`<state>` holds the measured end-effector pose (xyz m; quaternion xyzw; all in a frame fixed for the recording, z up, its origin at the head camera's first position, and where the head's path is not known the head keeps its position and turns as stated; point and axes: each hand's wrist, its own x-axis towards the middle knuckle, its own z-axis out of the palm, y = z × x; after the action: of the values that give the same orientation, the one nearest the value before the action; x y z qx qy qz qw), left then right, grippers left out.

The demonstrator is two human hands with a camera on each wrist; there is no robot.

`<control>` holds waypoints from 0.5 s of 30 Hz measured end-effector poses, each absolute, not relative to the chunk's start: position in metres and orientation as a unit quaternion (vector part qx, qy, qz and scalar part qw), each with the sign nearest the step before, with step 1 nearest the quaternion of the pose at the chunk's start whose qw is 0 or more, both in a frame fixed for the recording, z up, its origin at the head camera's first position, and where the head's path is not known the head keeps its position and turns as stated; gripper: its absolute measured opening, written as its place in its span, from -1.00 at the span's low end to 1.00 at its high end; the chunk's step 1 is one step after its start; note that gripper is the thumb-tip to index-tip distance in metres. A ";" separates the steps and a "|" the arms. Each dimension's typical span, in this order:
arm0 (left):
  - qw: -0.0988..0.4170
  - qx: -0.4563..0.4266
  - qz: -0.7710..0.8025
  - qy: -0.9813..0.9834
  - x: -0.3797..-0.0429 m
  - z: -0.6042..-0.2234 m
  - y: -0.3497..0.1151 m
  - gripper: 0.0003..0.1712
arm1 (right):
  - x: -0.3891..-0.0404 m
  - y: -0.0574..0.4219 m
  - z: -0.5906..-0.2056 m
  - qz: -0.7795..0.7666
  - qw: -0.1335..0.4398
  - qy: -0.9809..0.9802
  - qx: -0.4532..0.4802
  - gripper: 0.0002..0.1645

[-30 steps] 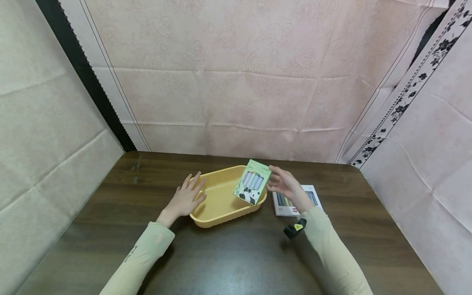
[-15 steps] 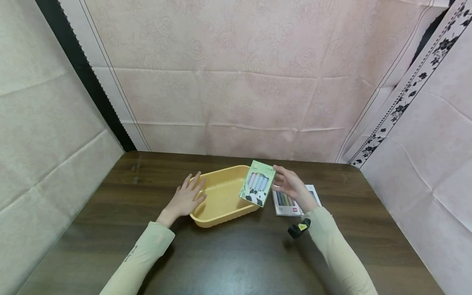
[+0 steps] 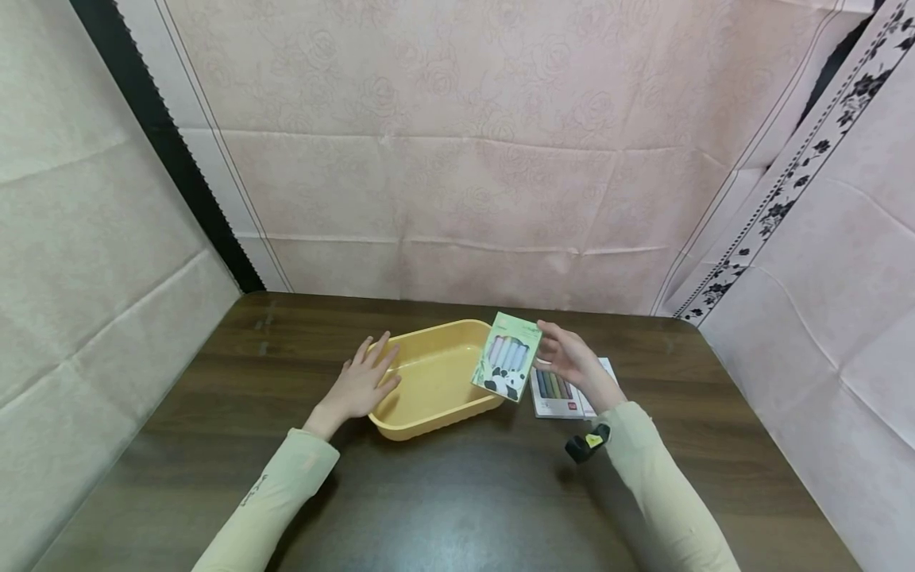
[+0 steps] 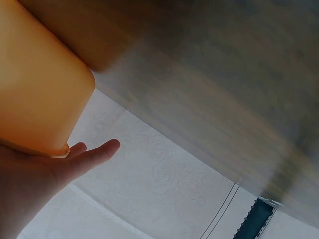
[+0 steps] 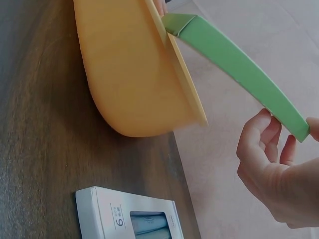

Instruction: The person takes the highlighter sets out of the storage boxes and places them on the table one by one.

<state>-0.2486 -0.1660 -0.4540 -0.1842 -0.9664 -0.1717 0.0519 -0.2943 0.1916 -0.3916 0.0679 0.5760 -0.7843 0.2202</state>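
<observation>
In the head view, my right hand [image 3: 568, 357] pinches the upper right edge of a green box of markers [image 3: 507, 356] with a panda print. The box is tilted over the right end of a yellow plastic basin [image 3: 429, 373]. From the right wrist view, the green box [image 5: 244, 74] appears edge-on, above the basin's rim, with thumb and fingers on its near end. My left hand [image 3: 360, 385] rests with spread, straight fingers on the basin's left rim. The left wrist view has the left hand [image 4: 55, 169] beside the basin wall [image 4: 45, 84].
A white box of markers [image 3: 557, 397] with a window lies on the brown table [image 3: 443, 500], right of the basin and partly under the right hand. Pale patterned cloth [image 3: 457, 199] hangs behind the table and at both sides.
My right hand has drifted right with the green box of markers, from over the basin's interior toward its right end. The left hand and the basin have stayed put.
</observation>
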 end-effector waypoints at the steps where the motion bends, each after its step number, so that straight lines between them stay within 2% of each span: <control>1: 0.051 -0.184 -0.167 -0.967 -0.249 -0.454 -0.166 -0.35 | -0.294 0.192 -0.392 -0.784 0.221 0.576 0.068 -0.69; 15: 0.037 -0.180 -0.165 -0.969 -0.248 -0.451 -0.166 -0.34 | -0.290 0.202 -0.391 -0.790 0.226 0.565 0.068 -0.70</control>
<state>-0.2483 -0.1658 -0.4513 -0.1795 -0.9691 -0.1647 0.0372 -0.2903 0.2017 -0.3908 0.0678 0.5651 -0.7904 0.2265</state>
